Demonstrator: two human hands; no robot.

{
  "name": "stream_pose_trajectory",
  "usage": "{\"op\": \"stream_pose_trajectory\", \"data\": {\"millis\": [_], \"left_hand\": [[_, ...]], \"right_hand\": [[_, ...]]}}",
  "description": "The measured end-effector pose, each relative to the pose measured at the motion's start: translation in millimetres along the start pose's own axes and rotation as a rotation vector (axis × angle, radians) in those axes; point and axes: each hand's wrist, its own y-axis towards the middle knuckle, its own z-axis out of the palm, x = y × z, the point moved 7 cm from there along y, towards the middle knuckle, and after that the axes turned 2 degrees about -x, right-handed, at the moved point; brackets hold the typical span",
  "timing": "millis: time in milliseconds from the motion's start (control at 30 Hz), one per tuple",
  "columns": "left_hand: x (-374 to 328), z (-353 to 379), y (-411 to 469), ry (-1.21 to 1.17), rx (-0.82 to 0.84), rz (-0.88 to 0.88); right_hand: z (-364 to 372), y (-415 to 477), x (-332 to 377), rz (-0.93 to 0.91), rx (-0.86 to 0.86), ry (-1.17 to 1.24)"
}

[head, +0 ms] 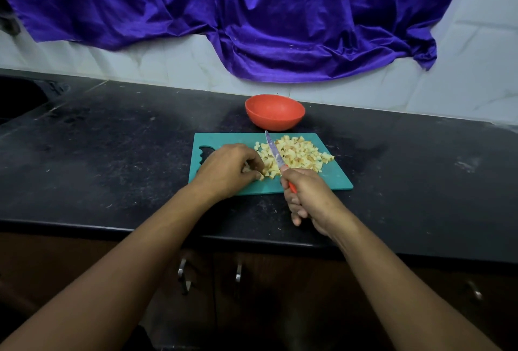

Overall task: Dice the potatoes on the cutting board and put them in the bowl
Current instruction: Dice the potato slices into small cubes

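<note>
Nearest the camera, two metal cabinet handles [182,269] are seen under the edge of the black counter [112,154]. Just past that edge the right hand [308,196] is wrapped tight around the red handle of a knife [273,154], whose blade is pointed toward 11 o'clock and laid across the near-left part of the potato dice [297,154]. At 9 o'clock of the knife, the left hand [227,171] is curled over, and a bit of potato at the pile's near-left edge looks to be pinched under the fingertips. So the hands are kept close but not touching, one on each side of the blade.

All of it is sat on a teal board [333,179], with the pile heaped toward its far-right half. No potato can be seen in the red bowl [274,112], which is parked just beyond the board at 12 o'clock. Further back, a white tiled wall [462,84] is half covered by a purple cloth [252,14], and a dark sink [16,98] is tucked away at 10 o'clock.
</note>
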Motion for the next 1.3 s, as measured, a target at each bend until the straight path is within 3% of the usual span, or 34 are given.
{"op": "stream_pose_trajectory", "data": {"millis": [267, 1067, 1167, 1300], "left_hand": [[-0.6, 3.3, 16.5, 0.112, 0.191, -0.061], [-18.5, 11.0, 21.6, 0.359, 0.378, 0.024], [-17.2, 9.5, 20.5, 0.336, 0.335, 0.015], [-10.7, -4.2, 19.3, 0.192, 0.138, -0.022]], "right_hand": [[-0.8, 1.2, -1.4, -0.031, 0.005, 0.018], [0.3, -2.0, 0.1, -0.059, -0.014, 0.006], [0.0, -2.4, -0.7, -0.059, -0.016, 0.014], [-0.8, -1.7, -0.9, -0.059, -0.017, 0.017]]}}
